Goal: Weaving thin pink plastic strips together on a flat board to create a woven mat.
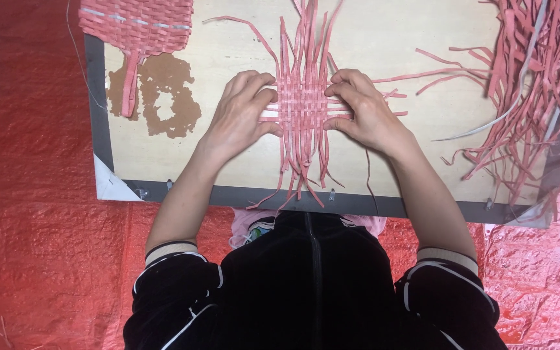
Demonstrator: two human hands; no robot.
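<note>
a small woven patch (pixel 301 104) of pink strips lies near the middle of a pale wooden board (pixel 390 39), a little toward the near edge. loose strip ends stick out from it toward the far edge and toward the near edge, and a few run off sideways to the right.

the left hand (pixel 241 113) rests on the left side of the patch, fingers curled, with the fingertips pressing down on the ends of the crosswise strips. the right hand (pixel 361 110) rests on the right side the same way, fingers bent and pinching or pressing the strip ends there; whether it grips one strip cannot be told.

a finished piece of pink weaving (pixel 136 26) lies at the far left corner of the board, with a brown worn patch (pixel 163 97) just beside it. a heap of loose pink strips (pixel 539 78) lies along the right edge. the board sits on a red sheet (pixel 34 194).
</note>
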